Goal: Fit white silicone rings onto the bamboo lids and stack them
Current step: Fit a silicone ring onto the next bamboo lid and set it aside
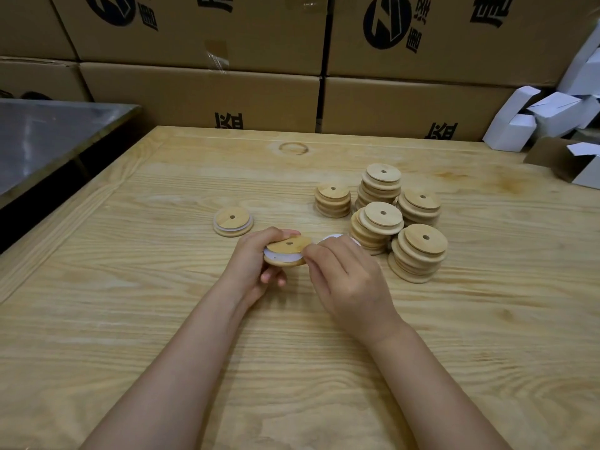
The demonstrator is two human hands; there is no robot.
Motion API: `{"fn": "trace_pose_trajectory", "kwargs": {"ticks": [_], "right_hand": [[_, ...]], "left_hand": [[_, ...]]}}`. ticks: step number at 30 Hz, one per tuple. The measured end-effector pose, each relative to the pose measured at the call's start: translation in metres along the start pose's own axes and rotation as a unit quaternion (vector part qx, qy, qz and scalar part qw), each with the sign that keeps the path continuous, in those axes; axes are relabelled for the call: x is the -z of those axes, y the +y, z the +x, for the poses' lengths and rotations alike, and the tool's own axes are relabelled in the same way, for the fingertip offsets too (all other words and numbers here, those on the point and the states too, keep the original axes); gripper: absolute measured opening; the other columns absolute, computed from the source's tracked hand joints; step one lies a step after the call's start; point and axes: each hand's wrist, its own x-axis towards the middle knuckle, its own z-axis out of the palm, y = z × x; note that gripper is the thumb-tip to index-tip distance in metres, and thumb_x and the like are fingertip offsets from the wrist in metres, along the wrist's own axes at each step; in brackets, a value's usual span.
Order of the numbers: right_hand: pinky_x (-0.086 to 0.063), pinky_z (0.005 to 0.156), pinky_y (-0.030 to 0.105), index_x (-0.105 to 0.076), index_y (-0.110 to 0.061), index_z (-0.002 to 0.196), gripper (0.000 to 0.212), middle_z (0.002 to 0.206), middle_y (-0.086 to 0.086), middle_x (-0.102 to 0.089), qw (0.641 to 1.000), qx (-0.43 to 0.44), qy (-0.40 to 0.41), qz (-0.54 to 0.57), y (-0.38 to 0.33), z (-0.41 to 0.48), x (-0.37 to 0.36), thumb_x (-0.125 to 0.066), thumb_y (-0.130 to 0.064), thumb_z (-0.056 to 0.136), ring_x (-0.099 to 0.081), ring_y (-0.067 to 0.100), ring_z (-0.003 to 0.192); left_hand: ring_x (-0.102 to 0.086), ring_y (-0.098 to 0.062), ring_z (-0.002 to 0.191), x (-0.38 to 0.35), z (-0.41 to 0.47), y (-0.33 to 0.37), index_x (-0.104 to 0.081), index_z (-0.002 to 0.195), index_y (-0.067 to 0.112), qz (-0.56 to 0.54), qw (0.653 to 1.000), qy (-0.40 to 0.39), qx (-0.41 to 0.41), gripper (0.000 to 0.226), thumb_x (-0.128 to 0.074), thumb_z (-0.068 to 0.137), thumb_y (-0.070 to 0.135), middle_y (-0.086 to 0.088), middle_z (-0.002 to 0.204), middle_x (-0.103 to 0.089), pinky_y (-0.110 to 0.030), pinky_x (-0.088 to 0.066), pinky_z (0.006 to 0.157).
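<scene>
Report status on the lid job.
Left hand grips lid. Right hand pinches white ring at lid's edge. One ringed lid lies alone, left; stacks at right, clear of hands.

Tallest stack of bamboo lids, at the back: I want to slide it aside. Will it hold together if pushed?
Probably not: the tallest stack looks uneven, lids offset, so a high push would likely topple it. Pushed low, it might slide on the smooth table.
</scene>
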Motion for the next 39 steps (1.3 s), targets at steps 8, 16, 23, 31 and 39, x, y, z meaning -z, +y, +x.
{"fn": "trace_pose_trajectory", "kwargs": {"ticks": [8,16,23,31,39], "right_hand": [[-0.047,0.059,0.04,-0.066,0.001,0.082,0.015,0.073,0.012,-0.059,1.0,-0.005,0.0,0.01,-0.002,0.0,-0.002,-0.065,0.013,0.073,-0.052,0.028,0.063],[-0.048,0.055,0.04,-0.068,0.0,0.082,0.012,0.071,0.011,-0.06,1.0,-0.008,-0.011,-0.01,0.0,-0.001,-0.001,-0.066,0.01,0.076,-0.054,0.029,0.061],[-0.047,0.052,0.038,-0.072,-0.003,0.085,0.012,0.07,0.008,-0.061,0.999,0.024,-0.002,-0.021,0.004,-0.001,0.001,-0.07,0.006,0.077,-0.056,0.028,0.06],[-0.044,0.048,0.037,-0.069,-0.003,0.077,0.008,0.067,0.008,-0.058,0.998,0.046,-0.001,-0.042,-0.003,-0.001,-0.002,-0.066,0.003,0.08,-0.051,0.027,0.057],[-0.047,0.052,0.039,-0.068,0.0,0.08,0.007,0.069,0.012,-0.057,1.0,0.007,-0.007,-0.014,-0.007,0.001,-0.001,-0.062,0.003,0.082,-0.052,0.029,0.059]], "left_hand": [[-0.025,-0.008,0.022,0.001,0.002,0.0,-0.067,0.081,0.006,-0.026,0.999,0.015,0.015,0.021,-0.048,0.086,0.014,-0.002,0.05,-0.058,-0.012,-0.028,0.03],[-0.024,-0.008,0.023,0.002,0.003,-0.002,-0.068,0.08,0.004,-0.006,1.0,0.006,0.01,0.021,-0.05,0.085,0.013,-0.002,0.046,-0.054,-0.014,-0.026,0.029],[-0.022,-0.011,0.023,-0.004,0.004,-0.003,-0.068,0.079,0.002,0.02,0.999,0.03,0.005,0.019,-0.052,0.083,0.011,-0.004,0.044,-0.052,-0.014,-0.026,0.03],[-0.023,-0.013,0.023,-0.009,0.003,-0.006,-0.067,0.08,-0.003,0.032,0.998,0.054,-0.016,0.019,-0.051,0.083,0.007,-0.005,0.039,-0.046,-0.016,-0.027,0.031],[-0.024,-0.013,0.024,-0.007,0.005,-0.006,-0.069,0.075,0.0,0.004,0.997,0.076,-0.026,0.017,-0.055,0.081,0.008,-0.007,0.043,-0.046,-0.016,-0.026,0.03]]}}
